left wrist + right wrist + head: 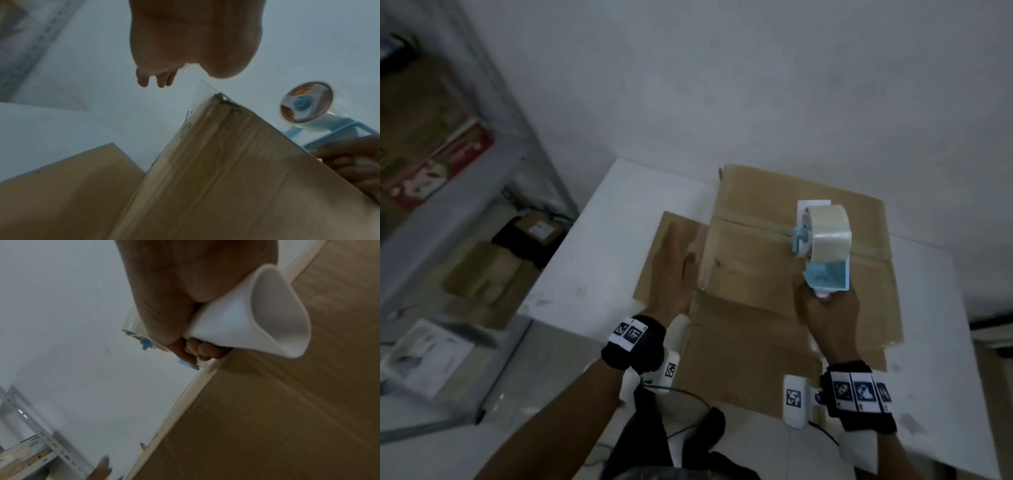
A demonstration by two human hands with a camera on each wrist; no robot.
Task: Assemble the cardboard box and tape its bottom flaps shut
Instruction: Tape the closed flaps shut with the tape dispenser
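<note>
Cardboard box (784, 274): one, on desk (599, 260) between both hands, bottom flaps up, centre seam across top. Judged light, stiff at folds, flaps springy; best steadied flat at side wall or pressed beside seam.
Tape dispenser (822, 246): one, one clear roll; judged light, rigid; take by handle.
Right hand (828, 318): wrapped round dispenser handle, over box top.
Left hand (674, 270): fingers straight, flat at box's left side; contact unclear.
</note>
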